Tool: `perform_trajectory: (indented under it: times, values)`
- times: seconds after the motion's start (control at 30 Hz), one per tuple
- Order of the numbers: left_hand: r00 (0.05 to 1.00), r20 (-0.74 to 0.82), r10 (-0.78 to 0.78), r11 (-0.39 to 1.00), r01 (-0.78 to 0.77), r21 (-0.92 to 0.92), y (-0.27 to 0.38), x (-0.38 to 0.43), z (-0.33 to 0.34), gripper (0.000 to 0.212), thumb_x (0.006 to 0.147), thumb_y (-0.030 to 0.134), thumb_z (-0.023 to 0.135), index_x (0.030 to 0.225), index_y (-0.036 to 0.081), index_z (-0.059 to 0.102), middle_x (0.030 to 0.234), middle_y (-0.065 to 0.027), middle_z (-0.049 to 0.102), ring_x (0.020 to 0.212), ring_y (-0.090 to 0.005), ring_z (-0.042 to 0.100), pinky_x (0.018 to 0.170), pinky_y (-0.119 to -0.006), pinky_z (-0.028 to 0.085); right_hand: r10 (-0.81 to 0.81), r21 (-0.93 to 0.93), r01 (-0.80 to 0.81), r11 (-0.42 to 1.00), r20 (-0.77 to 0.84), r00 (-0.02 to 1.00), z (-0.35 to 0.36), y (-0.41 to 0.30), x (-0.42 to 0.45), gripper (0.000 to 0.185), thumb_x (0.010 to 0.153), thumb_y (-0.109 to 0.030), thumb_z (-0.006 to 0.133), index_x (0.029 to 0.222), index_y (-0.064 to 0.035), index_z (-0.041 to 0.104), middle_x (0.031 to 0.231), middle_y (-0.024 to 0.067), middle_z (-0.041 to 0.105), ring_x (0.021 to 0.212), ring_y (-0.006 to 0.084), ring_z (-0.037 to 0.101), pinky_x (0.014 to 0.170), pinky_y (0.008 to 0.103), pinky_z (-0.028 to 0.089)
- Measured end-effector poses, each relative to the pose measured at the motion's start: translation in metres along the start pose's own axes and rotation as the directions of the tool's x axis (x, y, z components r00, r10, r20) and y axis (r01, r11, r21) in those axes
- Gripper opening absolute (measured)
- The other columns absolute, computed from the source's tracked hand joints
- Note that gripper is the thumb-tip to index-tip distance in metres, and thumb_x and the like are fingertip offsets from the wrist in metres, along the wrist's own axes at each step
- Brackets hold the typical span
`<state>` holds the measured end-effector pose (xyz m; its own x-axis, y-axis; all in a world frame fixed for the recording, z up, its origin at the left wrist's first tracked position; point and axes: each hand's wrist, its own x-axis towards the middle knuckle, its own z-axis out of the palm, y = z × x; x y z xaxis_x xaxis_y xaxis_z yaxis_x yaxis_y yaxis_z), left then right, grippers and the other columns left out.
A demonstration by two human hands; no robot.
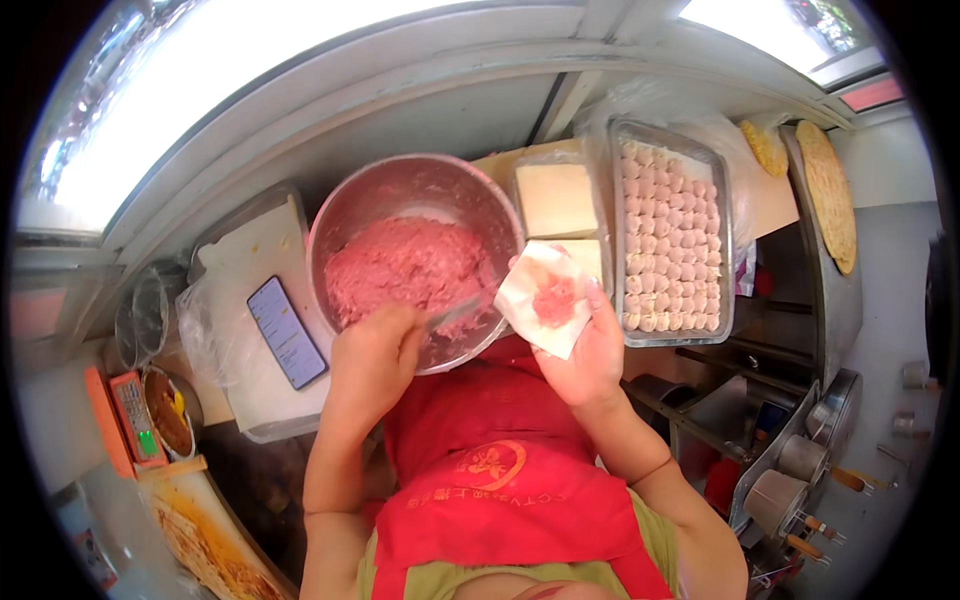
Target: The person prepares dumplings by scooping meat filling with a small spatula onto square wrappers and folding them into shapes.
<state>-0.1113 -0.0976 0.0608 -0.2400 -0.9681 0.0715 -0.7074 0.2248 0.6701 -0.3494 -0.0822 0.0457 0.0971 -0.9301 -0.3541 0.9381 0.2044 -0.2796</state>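
Note:
My left hand (377, 351) grips a flat metal filling spatula (454, 309), its blade over the near right part of a metal bowl (414, 166). A large mound of pink minced meat (405, 259) sits in that bowl. On the palm of my right hand (592, 360) rests a thin pale dough wrapper (517, 289), held by the fingers, with a dab of minced meat (556, 301) at its middle. Right behind this hand lie two stacks of square wrappers, a far stack (556, 199) and a near stack (583, 253), the near one partly hidden by the hand and wrapper.
To the right, a metal tray (726, 300) holds rows of filled dumplings (670, 240). A phone (288, 332) with its screen lit lies on a lined tray (247, 255) at left. Beyond are an orange scale (139, 420), a sauce pot (169, 412) and handled metal pots (776, 499).

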Motion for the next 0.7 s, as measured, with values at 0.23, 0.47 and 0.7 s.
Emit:
perform_trajectory:
  times: [0.23, 0.47, 0.7]
  values:
    - [0.967, 0.22, -0.126, 0.885, 0.21, -0.416, -0.003, -0.002, -0.023, 0.018, 0.085, -0.004, 0.068, 0.102, 0.001, 0.071, 0.085, -0.0133, 0.069, 0.072, -0.0228, 0.068, 0.068, -0.027, 0.052, 0.014, -0.138, 0.0, 0.99, 0.101, 0.995, 0.002, -0.005, 0.004, 0.051, 0.109, -0.035, 0.037, 0.148, -0.0027, 0.04, 0.145, 0.0163, 0.051, 0.136, 0.0314, 0.049, 0.116, 0.0493, 0.039]
    - [0.997, -0.071, -0.032, 0.931, 0.004, -0.364, 0.021, 0.005, -0.003, 0.009, 0.086, -0.004, 0.068, 0.095, -0.002, 0.069, 0.082, -0.011, 0.066, 0.068, -0.0185, 0.064, 0.063, -0.029, 0.049, 0.102, 0.035, -0.117, 0.993, 0.286, 0.953, 0.007, 0.015, 0.008, 0.052, 0.109, -0.041, 0.035, 0.143, -0.0027, 0.044, 0.147, 0.0177, 0.05, 0.137, 0.034, 0.048, 0.116, 0.0514, 0.037]
    - [0.916, -0.125, 0.381, 0.901, -0.398, -0.172, 0.027, -0.002, 0.002, 0.012, 0.077, -0.002, 0.074, 0.088, 0.004, 0.071, 0.081, -0.0078, 0.066, 0.064, -0.0238, 0.063, 0.058, -0.033, 0.048, 0.13, 0.214, -0.242, 0.946, 0.433, 0.892, -0.019, 0.006, 0.022, 0.047, 0.109, -0.04, 0.033, 0.088, -0.0067, 0.057, 0.106, 0.0117, 0.059, 0.106, 0.0291, 0.057, 0.103, 0.0445, 0.047]
